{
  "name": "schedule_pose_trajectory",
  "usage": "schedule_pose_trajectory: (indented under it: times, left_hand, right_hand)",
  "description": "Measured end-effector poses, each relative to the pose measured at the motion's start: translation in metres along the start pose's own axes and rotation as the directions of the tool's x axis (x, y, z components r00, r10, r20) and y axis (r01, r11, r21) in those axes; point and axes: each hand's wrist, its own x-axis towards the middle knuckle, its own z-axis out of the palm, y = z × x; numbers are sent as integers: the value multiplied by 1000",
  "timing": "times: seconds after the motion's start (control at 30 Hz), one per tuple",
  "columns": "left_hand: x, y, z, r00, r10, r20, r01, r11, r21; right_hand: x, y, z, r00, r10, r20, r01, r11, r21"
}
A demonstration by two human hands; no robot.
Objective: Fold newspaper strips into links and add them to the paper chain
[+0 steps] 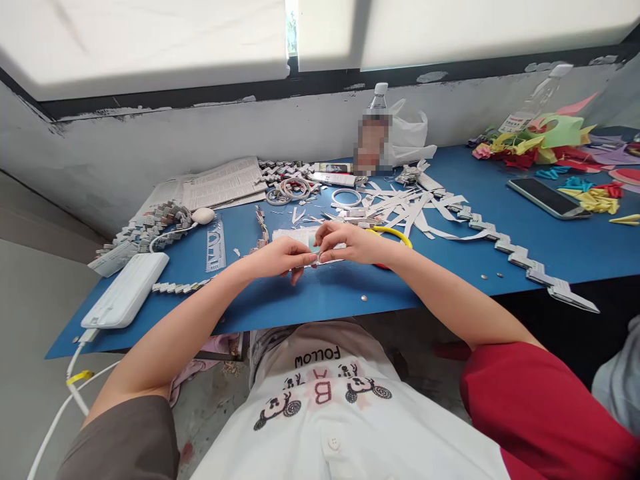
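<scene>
Blue table (320, 293) under paper strips (415, 207), phone (547, 197).

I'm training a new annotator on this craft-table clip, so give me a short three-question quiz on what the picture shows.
1. True or false: the left hand and right hand pinch one small piece of paper between them.
2. What lies nearest the table's left front corner? A) smartphone B) white power bank C) water bottle
3. Fill in: the smartphone lies to the person's ____ side, near the coloured paper shapes.

Key: 1 true; 2 B, the white power bank with its cable; 3 right.
</scene>
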Motion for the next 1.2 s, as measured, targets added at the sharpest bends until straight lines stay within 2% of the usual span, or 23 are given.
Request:
schedule_pose_trajectory:
  times: [0.07,0.2,0.33,0.47,0.63,0.97,1.07,1.2]
  left_hand:
    - [0,-1,-1,1000,9,-1,-9,999,49]
    - [0,-1,1,1000,26,-8,-25,994,103]
    - [-1,0,3,998,41,-55,-34,991,130]
    - [-2,0,4,984,102,-145,-88,991,102]
    - [-4,1,5,950,187,-251,-183,982,41]
    - [-6,1,7,914,246,-323,-206,966,155]
    - [-5,1,10,906,235,-352,-173,965,198]
    - [-2,0,13,886,204,-417,-144,975,169]
  right_hand:
    - [0,3,2,999,-26,-19,24,996,-82]
    - [0,5,7,998,-62,20,65,984,-168]
    - [-1,3,9,993,-97,-71,83,980,-183]
    - [-3,-1,11,969,-110,-223,81,987,-137]
    - [-5,-3,12,915,-132,-380,114,991,-70]
    - [-3,-6,14,898,-32,-440,107,983,146]
    - [-4,-8,14,892,-80,-444,107,994,37]
    - [-4,-9,17,860,-236,-453,136,961,-241]
